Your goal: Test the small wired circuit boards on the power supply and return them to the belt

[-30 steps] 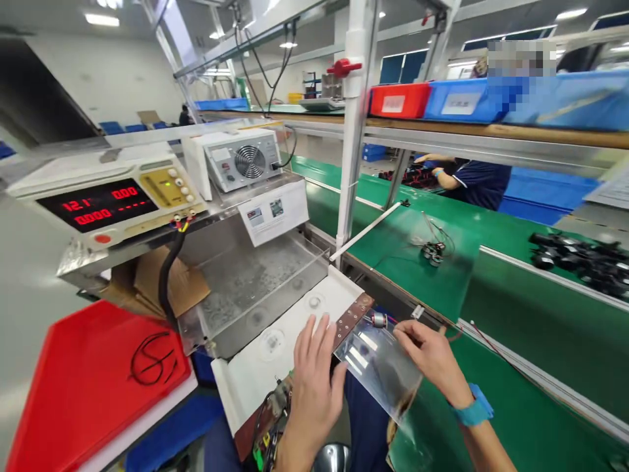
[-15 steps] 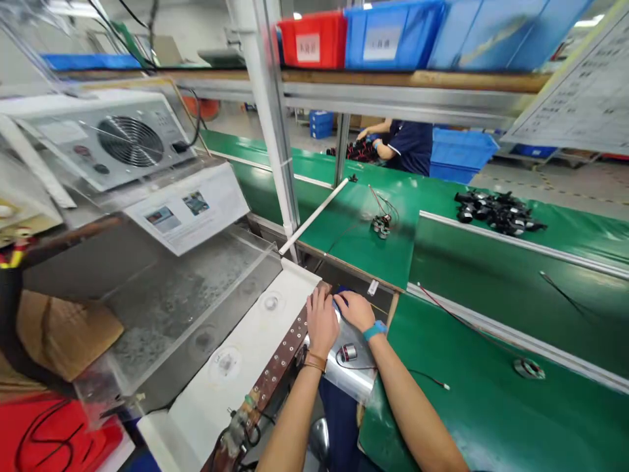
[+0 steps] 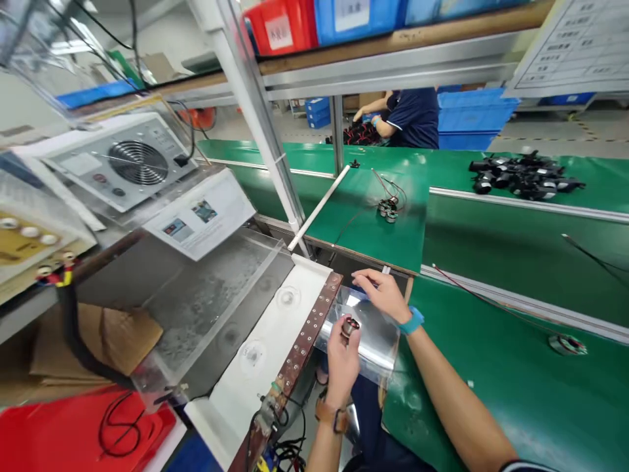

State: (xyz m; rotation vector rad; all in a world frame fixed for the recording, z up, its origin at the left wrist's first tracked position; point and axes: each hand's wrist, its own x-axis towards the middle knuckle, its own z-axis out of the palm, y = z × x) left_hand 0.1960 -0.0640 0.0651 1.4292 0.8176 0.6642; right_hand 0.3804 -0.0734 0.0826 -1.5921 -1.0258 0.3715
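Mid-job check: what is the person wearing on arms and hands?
No gloves. The left hand has a brown wrist strap with a dark piece; the right hand a blue wristband. Forearms bare; a dark sleeve on the right arm.

Bright, even overhead light; glare on clear plastic, edges stretched and slightly blurred.

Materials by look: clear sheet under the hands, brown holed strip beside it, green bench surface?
Clear sheet: likely acrylic or similar rigid plastic, glossy; see-through and mirrors the lights. Brown strip: possibly copper or copper-clad board, dull and tarnished, with rows of round holes; unconfirmed. Green surface: looks like rubber or PVC matting, matte with soft sheen.
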